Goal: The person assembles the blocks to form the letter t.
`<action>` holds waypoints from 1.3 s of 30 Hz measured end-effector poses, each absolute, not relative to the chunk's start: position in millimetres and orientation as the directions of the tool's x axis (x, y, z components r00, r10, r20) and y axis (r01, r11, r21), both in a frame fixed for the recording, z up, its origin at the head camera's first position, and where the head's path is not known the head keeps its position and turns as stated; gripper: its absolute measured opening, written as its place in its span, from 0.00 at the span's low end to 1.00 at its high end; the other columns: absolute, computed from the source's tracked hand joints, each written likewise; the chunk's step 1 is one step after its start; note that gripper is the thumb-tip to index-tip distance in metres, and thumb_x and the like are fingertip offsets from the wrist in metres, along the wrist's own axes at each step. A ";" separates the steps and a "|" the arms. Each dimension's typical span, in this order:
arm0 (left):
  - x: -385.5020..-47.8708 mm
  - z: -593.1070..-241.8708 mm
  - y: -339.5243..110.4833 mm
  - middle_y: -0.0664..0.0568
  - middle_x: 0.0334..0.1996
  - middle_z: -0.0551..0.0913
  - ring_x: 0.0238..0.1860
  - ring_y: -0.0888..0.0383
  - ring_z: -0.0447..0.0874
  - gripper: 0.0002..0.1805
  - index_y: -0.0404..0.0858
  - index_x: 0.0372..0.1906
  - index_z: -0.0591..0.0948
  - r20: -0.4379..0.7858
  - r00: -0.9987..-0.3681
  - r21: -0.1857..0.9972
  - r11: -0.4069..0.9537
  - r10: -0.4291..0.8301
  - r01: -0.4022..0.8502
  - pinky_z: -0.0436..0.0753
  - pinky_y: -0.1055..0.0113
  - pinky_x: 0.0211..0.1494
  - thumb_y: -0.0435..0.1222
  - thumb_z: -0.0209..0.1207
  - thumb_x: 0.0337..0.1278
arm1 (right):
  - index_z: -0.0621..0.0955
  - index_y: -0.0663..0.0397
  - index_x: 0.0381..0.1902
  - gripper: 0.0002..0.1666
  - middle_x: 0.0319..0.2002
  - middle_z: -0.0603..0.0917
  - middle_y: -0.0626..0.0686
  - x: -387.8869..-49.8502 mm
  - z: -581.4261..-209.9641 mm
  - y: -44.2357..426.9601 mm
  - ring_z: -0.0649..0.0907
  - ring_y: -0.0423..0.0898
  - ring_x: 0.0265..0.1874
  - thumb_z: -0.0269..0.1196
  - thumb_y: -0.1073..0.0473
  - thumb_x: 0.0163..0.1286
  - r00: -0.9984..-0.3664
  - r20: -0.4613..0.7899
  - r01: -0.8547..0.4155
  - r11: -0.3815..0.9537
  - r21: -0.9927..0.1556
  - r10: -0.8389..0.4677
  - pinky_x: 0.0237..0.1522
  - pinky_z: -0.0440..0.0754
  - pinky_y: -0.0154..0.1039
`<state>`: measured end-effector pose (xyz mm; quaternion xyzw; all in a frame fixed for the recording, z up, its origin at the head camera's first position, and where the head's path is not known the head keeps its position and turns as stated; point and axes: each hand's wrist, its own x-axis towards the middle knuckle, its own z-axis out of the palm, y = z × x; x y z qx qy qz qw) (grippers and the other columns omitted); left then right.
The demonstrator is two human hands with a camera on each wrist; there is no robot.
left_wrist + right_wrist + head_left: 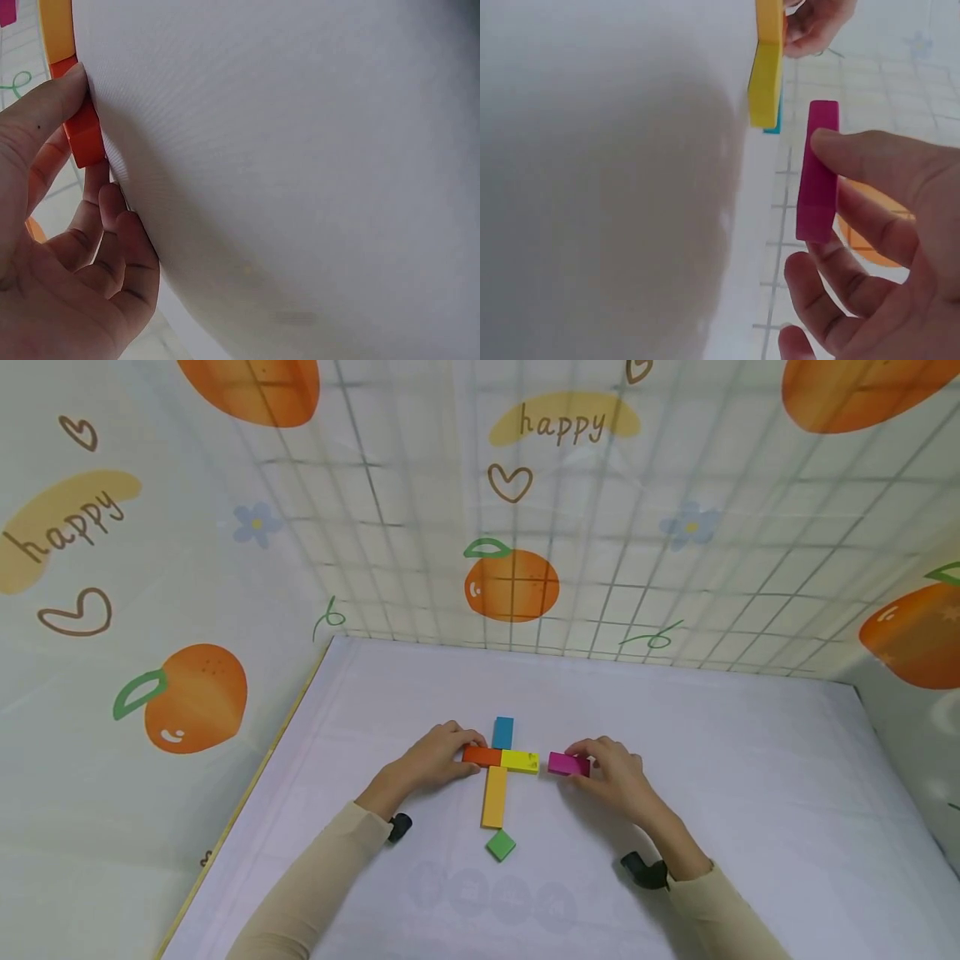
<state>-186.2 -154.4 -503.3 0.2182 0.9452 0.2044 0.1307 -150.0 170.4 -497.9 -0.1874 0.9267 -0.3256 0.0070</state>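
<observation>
My left hand (pixel 438 756) pinches the red block (pixel 482 756) between thumb and fingers, and that block lies on the table against the yellow block (pixel 521 762). In my right hand (pixel 618 777) is a magenta block (pixel 820 176), pinched by thumb and fingers, with a small gap between it and the yellow block's right end. A blue block (pixel 503 732) stands out behind the red and yellow pair. Toward the front, an orange-yellow block (pixel 494 797) runs lengthwise from their join. Near its front end lies a green square block (pixel 501 845), turned like a diamond.
A white cloth-covered table (pixel 750 777) carries the blocks. Behind and beside it hang pale curtains (pixel 405 568) printed with oranges, hearts and a grid. Dark wrist devices (pixel 647 870) sit by the cuffs of beige sleeves (pixel 322 877).
</observation>
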 end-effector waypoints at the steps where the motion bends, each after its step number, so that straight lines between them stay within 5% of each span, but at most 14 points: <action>1: -186.2 -503.3 -154.4 0.55 0.44 0.74 0.44 0.57 0.71 0.19 0.56 0.56 0.80 -0.157 -0.870 0.447 0.820 0.467 0.359 0.75 0.64 0.48 0.46 0.68 0.61 | 0.84 0.47 0.49 0.20 0.39 0.81 0.47 -147.4 -497.0 169.6 0.79 0.49 0.40 0.74 0.61 0.59 -0.928 0.112 -0.346 0.714 -0.608 -0.354 0.40 0.65 0.53; 39: -189.5 -509.0 -156.8 0.57 0.44 0.74 0.44 0.58 0.71 0.19 0.57 0.57 0.80 -0.162 -0.868 0.444 0.820 0.469 0.360 0.75 0.64 0.48 0.48 0.68 0.61 | 0.82 0.37 0.46 0.22 0.39 0.77 0.36 -79.9 -501.0 139.5 0.73 0.41 0.42 0.77 0.57 0.56 -0.894 0.033 -0.363 0.678 -0.639 -0.447 0.43 0.64 0.48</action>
